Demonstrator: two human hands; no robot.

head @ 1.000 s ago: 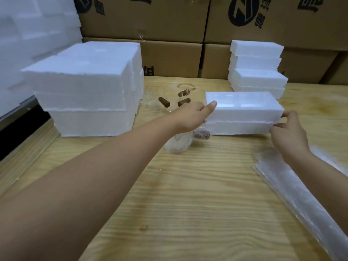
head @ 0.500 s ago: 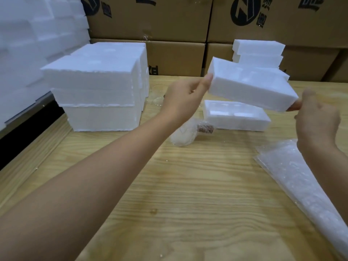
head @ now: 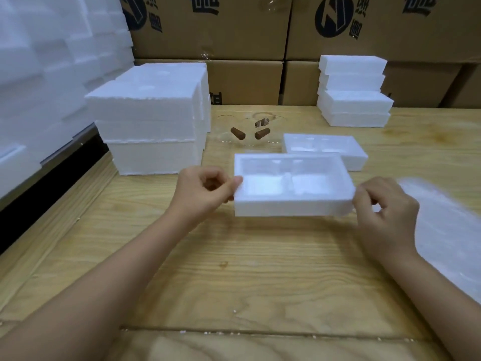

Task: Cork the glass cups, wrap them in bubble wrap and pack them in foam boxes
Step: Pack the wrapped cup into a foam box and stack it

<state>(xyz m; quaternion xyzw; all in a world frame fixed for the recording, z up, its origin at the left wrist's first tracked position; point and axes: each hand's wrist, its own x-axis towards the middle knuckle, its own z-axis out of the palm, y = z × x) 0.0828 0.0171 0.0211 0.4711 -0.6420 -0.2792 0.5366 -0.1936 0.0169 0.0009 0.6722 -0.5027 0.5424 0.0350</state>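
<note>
Left hand (head: 205,194) and right hand (head: 382,207) pinch the foam tray (head: 291,204) by its short ends; probably light, stiff, crumbly.

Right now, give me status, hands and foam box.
Left hand and right hand pinch foam half by its ends, cavity up. Other half behind it. Nothing blocking.

A left hand (head: 205,188) and right hand (head: 382,207) pinch opposite ends of an open foam box half (head: 291,204), hollow side up, above a wooden table (head: 234,269). A second foam half (head: 351,157) lies just behind it, near three corks (head: 261,133), with bubble wrap (head: 447,230) at right.
</note>
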